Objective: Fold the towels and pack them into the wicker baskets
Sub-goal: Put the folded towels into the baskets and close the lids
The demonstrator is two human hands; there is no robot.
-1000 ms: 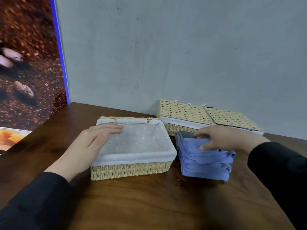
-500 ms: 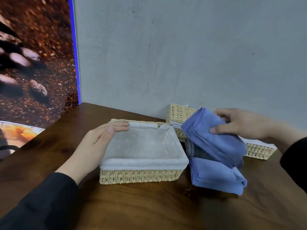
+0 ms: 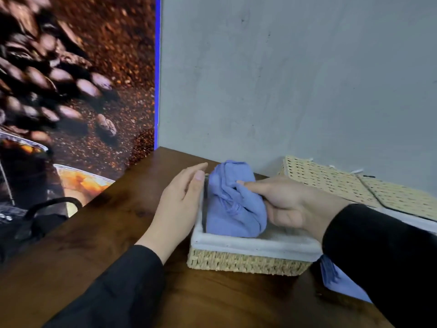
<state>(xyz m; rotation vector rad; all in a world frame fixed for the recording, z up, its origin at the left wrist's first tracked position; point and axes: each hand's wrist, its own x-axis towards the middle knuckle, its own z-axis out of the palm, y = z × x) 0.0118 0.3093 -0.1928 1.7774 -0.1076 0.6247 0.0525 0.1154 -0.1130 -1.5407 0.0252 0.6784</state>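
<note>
A folded blue towel (image 3: 230, 204) stands on edge in the left end of an open wicker basket (image 3: 246, 262) with a white cloth liner. My right hand (image 3: 281, 203) grips the towel from the right, fingers curled into the cloth. Against the basket's left rim lies my left hand (image 3: 181, 202), flat with straight fingers. A stack of folded blue towels (image 3: 340, 280) lies on the table to the right of the basket, mostly hidden behind my right sleeve.
A second wicker basket (image 3: 331, 183) with two shut woven lids stands behind, against the grey wall. The brown wooden table (image 3: 113, 233) runs left to an edge, beyond which a black bag (image 3: 37, 221) sits below a coffee-bean poster.
My right hand lifted a blue towel off the stack and carried it left into the open basket. My left hand stayed on the basket's left rim. The camera swung left.
</note>
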